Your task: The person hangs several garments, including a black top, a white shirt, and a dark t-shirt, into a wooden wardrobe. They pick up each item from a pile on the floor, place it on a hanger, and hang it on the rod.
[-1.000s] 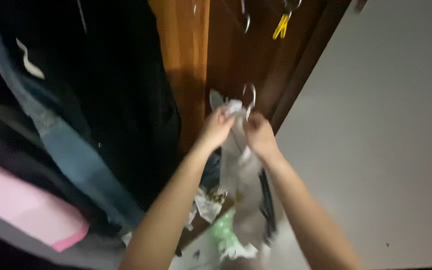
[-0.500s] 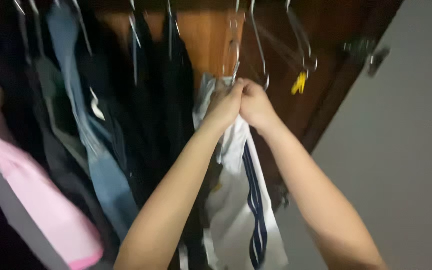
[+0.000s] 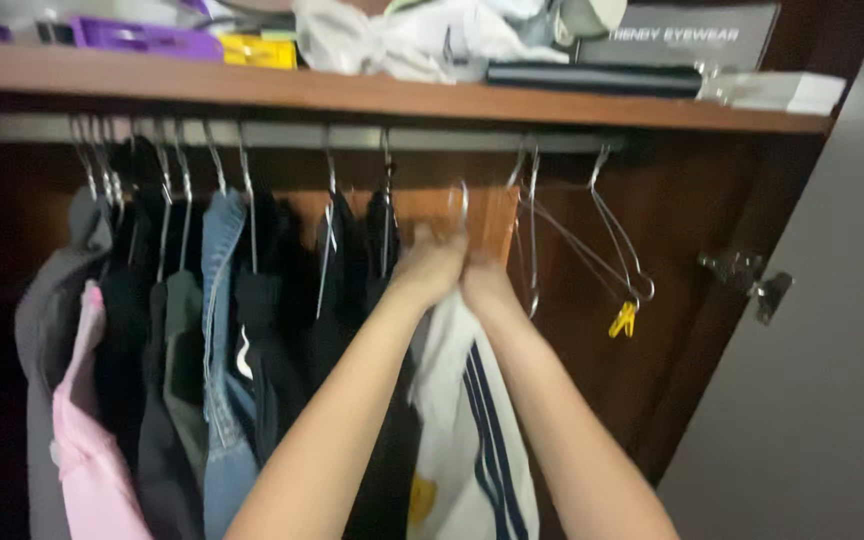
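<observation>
white garment (image 3: 472,440) with dark stripes: hanging straight down below both hands, its top edge bunched up at the grip, its lower part running out of the bottom of the view, a yellow patch showing low on its left side; wire hanger (image 3: 460,205): its hook is rising just above the hands, sitting below the closet rail (image 3: 282,132) and apart from it; left hand (image 3: 430,268): raised in front of the wardrobe, fingers curling shut around the top of the white garment, at the base of the wire hanger; whether the fingers are also pressing the wire itself cannot be told through the blur; right hand (image 3: 487,285): touching the left hand side by side, its grip also closing tight on the bunched top of the white garment; both forearms are reaching up from the bottom of the view; hanging clothes (image 3: 192,360): dark, denim-blue, grey and pink pieces are filling the rail to the left of the hands; empty wire hangers (image 3: 592,250): hanging on the rail just right of the hands, a yellow clothespin (image 3: 622,320) dangling from them; shelf (image 3: 372,92): running above the rail, carrying boxes and crumpled bags; wardrobe door (image 3: 812,380): grey, standing open at the right.
</observation>
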